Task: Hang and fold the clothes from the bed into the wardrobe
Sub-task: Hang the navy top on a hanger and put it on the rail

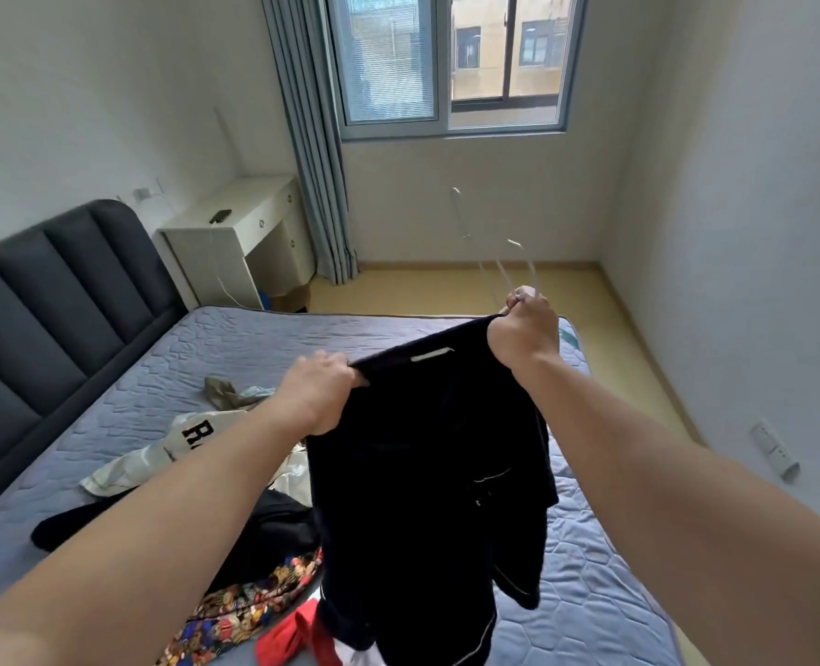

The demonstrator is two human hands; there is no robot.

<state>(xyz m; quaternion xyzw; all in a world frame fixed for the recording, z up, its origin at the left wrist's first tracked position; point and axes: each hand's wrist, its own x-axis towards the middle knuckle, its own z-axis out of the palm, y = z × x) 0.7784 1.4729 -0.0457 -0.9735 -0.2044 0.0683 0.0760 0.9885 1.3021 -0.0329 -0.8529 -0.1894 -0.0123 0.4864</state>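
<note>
I see bed (158,348): blue-grey quilted mattress, dark padded headboard (57,281) at left. On it: olive garment (225,391) crumpled mid-bed; white garment (158,454) with black lettering just beside; black garment (81,521) nearer me; floral cloth (254,608) and red garment (288,639) at near edge.

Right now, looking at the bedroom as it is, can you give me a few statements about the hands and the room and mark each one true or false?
1. The left hand and the right hand both grip the dark garment. True.
2. The right hand also holds a pale hanger. True.
3. No other clothes are left on the bed. False: several still lie on the bed, among them a flowered cloth and a red cloth.
4. The curtain covers the whole window. False: the curtain is bunched at the left side and the window is uncovered.
</note>
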